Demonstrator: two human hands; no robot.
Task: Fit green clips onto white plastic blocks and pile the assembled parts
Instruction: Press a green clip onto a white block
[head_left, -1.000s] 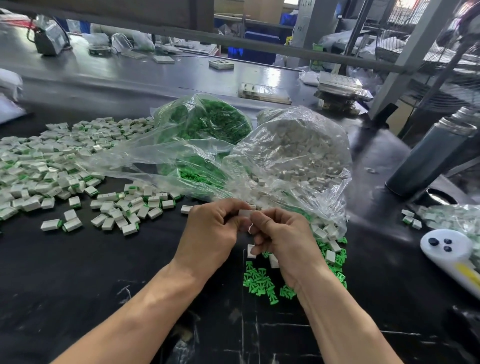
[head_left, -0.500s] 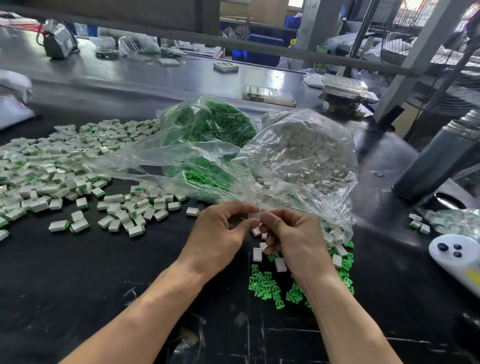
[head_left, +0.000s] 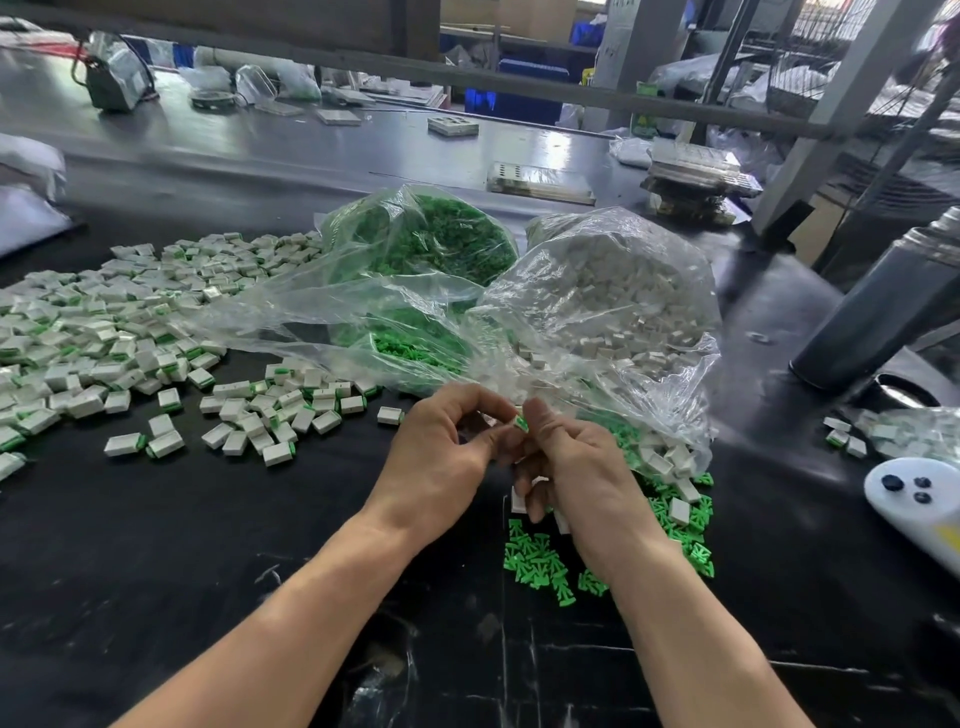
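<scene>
At the centre of the frame a small white block with a green clip (head_left: 520, 422) is pinched between the curled fingertips of the left hand (head_left: 436, 462) and the thumb and forefinger of the right hand (head_left: 582, 478), above the black table (head_left: 156, 545). Just above the hands lie two clear bags, one of green clips (head_left: 431, 249) at upper centre, one of white blocks (head_left: 613, 301) to its right. Loose green clips (head_left: 540, 564) lie below the right hand, and the pile of assembled parts (head_left: 104, 332) spreads across the left.

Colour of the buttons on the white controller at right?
Dark, near black, three buttons on the white controller; head view.
</scene>
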